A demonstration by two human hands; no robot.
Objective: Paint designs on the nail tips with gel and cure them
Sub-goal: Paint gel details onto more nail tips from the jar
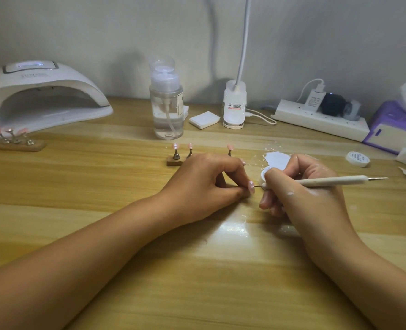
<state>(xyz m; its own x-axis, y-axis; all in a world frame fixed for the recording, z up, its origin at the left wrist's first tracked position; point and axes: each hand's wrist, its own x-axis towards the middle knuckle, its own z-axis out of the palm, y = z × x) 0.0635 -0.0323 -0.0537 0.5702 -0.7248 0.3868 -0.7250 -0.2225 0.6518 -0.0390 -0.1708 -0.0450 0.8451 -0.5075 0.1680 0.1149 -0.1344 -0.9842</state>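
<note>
At mid-table, your left hand (204,184) pinches the small pink nail tip (251,186), presumably so it cannot swivel. Your right hand (299,186) grips the slim white dotting pen (335,181), its metal point at the tip. Both wrists rest on the wooden table (102,182), likely for control. Far left stands the white dome curing lamp (42,96).

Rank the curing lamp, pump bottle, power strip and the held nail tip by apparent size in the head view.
1. Curing lamp, clearly largest.
2. Pump bottle and power strip: they look about alike, so unranked.
3. Nail tip, smallest, despite being nearest the camera.
</note>
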